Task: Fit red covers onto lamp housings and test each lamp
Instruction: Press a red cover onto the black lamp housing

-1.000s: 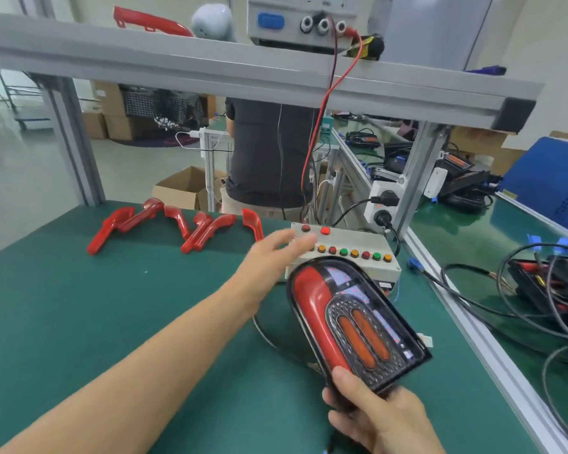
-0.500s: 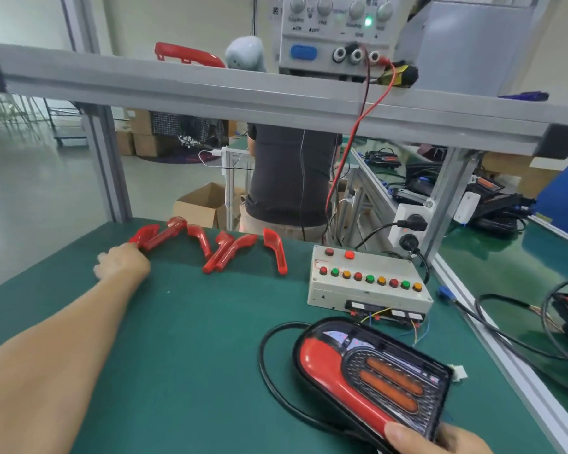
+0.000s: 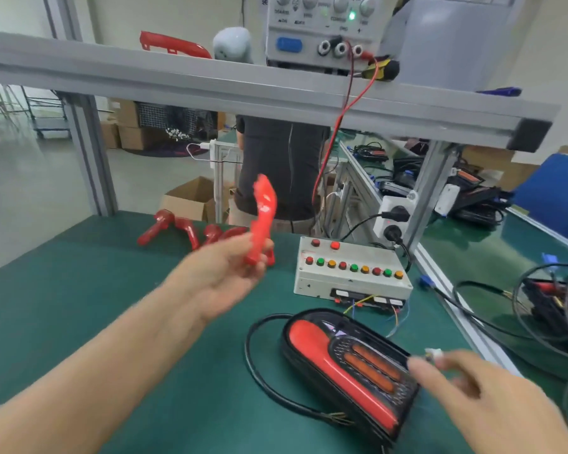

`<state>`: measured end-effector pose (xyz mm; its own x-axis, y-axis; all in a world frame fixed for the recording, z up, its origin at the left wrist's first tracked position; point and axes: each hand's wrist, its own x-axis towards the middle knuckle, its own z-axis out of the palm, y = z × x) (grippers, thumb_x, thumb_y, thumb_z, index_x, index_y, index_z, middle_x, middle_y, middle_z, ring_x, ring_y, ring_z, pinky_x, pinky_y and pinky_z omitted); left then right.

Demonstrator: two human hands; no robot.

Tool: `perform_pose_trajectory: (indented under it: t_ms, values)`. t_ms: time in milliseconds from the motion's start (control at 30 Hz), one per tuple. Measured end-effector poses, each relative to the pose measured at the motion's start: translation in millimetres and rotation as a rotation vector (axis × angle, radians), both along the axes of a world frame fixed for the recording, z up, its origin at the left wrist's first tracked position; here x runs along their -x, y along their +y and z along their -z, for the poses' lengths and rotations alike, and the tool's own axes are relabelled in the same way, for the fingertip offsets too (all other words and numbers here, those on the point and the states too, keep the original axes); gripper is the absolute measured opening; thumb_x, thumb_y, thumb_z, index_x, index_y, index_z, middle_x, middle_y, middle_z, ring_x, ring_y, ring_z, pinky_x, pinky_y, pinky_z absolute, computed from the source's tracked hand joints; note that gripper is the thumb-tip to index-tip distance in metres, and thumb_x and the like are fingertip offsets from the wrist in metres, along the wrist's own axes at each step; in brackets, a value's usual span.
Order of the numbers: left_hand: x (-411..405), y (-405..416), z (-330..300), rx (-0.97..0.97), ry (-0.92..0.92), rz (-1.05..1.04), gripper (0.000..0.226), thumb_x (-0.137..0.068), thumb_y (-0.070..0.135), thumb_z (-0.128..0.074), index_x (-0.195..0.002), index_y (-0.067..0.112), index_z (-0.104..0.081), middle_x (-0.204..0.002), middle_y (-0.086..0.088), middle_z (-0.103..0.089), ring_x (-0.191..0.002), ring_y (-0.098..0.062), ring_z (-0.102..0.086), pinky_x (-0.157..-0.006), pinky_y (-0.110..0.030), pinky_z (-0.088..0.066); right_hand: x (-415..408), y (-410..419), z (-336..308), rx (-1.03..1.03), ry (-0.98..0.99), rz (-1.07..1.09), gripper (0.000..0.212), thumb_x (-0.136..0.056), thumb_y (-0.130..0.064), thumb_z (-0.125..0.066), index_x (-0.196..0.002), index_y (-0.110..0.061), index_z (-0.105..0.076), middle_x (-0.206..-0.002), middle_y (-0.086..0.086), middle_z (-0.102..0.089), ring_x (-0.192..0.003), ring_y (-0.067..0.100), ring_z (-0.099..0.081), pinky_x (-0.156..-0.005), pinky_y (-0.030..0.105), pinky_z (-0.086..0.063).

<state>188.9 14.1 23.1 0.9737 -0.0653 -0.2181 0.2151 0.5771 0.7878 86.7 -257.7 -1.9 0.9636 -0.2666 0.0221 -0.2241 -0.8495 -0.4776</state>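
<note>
My left hand point(image 3: 223, 273) holds a curved red cover point(image 3: 263, 221) upright above the green mat, its lower end between my fingers. A black lamp housing point(image 3: 351, 368) with a red cover fitted and two orange strips lies on the mat at the front right, its black cable looping to the left. My right hand point(image 3: 473, 398) hovers over the lamp's right end, fingers loosely bent, just below a small white connector point(image 3: 435, 354); the blur hides whether it touches it. Several more red covers point(image 3: 184, 229) lie at the mat's far edge.
A white test box point(image 3: 351, 273) with coloured buttons stands behind the lamp. A power supply point(image 3: 322, 31) sits on the aluminium shelf above, red lead hanging down. Cables and parts point(image 3: 554, 306) crowd the bench to the right. A person point(image 3: 282, 172) stands behind the bench.
My left hand picked a red cover from the far row and lifted it back toward the middle. My right hand let go of the lamp, which now lies on the mat.
</note>
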Motion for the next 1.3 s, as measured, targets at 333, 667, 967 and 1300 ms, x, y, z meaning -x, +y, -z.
perform_pose_trajectory:
  t_ms: [333, 667, 967, 1300]
  values:
    - [77.8, -122.0, 22.6, -0.340, -0.273, 0.276, 0.028, -0.095, -0.002, -0.047, -0.108, 0.010, -0.070, -0.095, -0.014, -0.073, -0.081, -0.022, -0.069, -0.072, -0.027, -0.056, -40.1, 26.7, -8.8, -0.940, -0.020, -0.209, 0.014, -0.092, -0.024, -0.064, -0.086, -0.018, -0.076, -0.078, -0.003, -0.074, -0.068, 0.007, -0.068, -0.069, 0.031, -0.058]
    - [14.7, -41.1, 60.2, -0.887, 0.143, 0.241, 0.020, -0.095, 0.031, -0.052, -0.094, 0.011, -0.057, -0.083, -0.006, -0.053, -0.067, -0.020, -0.053, -0.060, -0.028, -0.044, -64.4, -27.6, -0.5, 0.050, -0.090, -0.397, 0.014, -0.090, -0.030, -0.064, -0.103, -0.025, -0.068, -0.074, 0.003, -0.066, -0.059, 0.014, -0.051, -0.061, 0.034, -0.048]
    - [1.8, -54.8, 62.5, -0.449, 0.354, 0.217, 0.021, -0.097, 0.005, -0.042, -0.081, 0.005, -0.054, -0.072, -0.012, -0.055, -0.066, -0.023, -0.052, -0.062, -0.037, -0.047, -58.3, -28.9, 16.0, 0.160, -0.026, -0.464, 0.021, -0.088, -0.041, -0.063, -0.102, -0.030, -0.072, -0.081, -0.003, -0.071, -0.076, 0.015, -0.061, -0.071, 0.031, -0.049]
    - [-5.1, -91.3, 51.7, -0.415, 0.284, 0.199, 0.038, -0.072, 0.029, -0.080, -0.100, 0.009, -0.064, -0.071, -0.011, -0.072, -0.052, -0.023, -0.066, -0.042, -0.030, -0.052, -43.6, -24.5, 31.7, -0.044, -0.151, -0.478, 0.022, -0.087, -0.043, -0.066, -0.106, -0.035, -0.072, -0.088, -0.009, -0.061, -0.081, 0.002, -0.053, -0.073, 0.023, -0.042]
